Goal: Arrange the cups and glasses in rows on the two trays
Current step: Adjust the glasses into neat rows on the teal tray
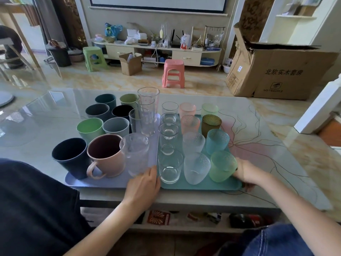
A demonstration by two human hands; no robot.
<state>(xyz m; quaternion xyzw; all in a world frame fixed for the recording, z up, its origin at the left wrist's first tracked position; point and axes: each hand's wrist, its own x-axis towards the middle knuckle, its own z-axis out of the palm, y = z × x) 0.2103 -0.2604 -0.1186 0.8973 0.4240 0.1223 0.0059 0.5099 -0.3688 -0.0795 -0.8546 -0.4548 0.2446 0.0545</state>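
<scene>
- Spanning the lower half of the view, a glass-topped table (258,126) carries two trays side by side, their inner edges touching.
- Lavender tray (103,182) on the left: it holds opaque cups in two rows running away from the person, plus a row of tall clear glasses along its right edge.
- Teal tray (203,185) on the right: it holds three rows of glasses, clear ones on the left, frosted pink and white ones in the middle, green, amber and blue ones on the right.
- Left hand (143,187): it rests at the near edge where the two trays meet, fingers curled over the rim, touching the base of the textured clear glass (134,154). I cannot tell whether it grips the rim or only presses on it.
- Right hand (245,174): it is clamped on the teal tray's near right corner, thumb on top and fingers under the edge, just beside the frosted green glass (222,166).
- Pink mug (107,156): it stands near the lavender tray's front, handle toward the person, between the dark blue cup (71,157) and the textured clear glass.
</scene>
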